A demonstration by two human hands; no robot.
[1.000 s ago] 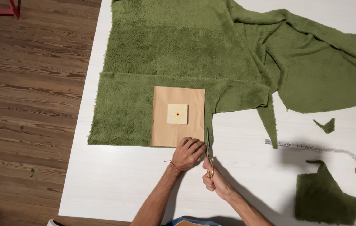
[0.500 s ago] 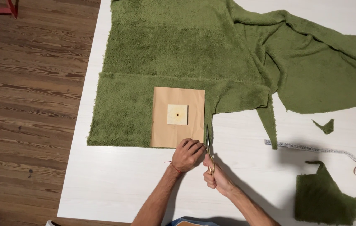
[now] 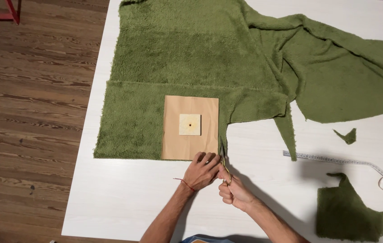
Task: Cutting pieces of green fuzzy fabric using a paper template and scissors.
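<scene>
1. White table (image 3: 124, 202), running from the wooden floor (image 3: 29, 112) on the left to the far right edge of view.
2. Green terry fabric (image 3: 191, 54) spread over the table's upper half, rumpled and folded toward the right, with a long narrow strip hanging down near the middle.
3. Smaller green offcut (image 3: 353, 211) at lower right, well apart from the main cloth; tiny green scrap (image 3: 347, 135) above it.
4. Tan square pattern (image 3: 190, 143) lying flat on the fabric's lower edge, with a small pale square (image 3: 190, 124) at its centre.
5. Measuring tape (image 3: 335, 160) stretched across the table right of the strip, curling at its far end.
6. Left hand (image 3: 204, 170) pressing down on the pattern's lower right corner, fingers bent, holding nothing.
7. Right hand (image 3: 232, 191) closed around the handles of scissors (image 3: 223, 157), just beside the left hand.
8. Scissor blades pointing up along the pattern's right edge, into the fabric.
</scene>
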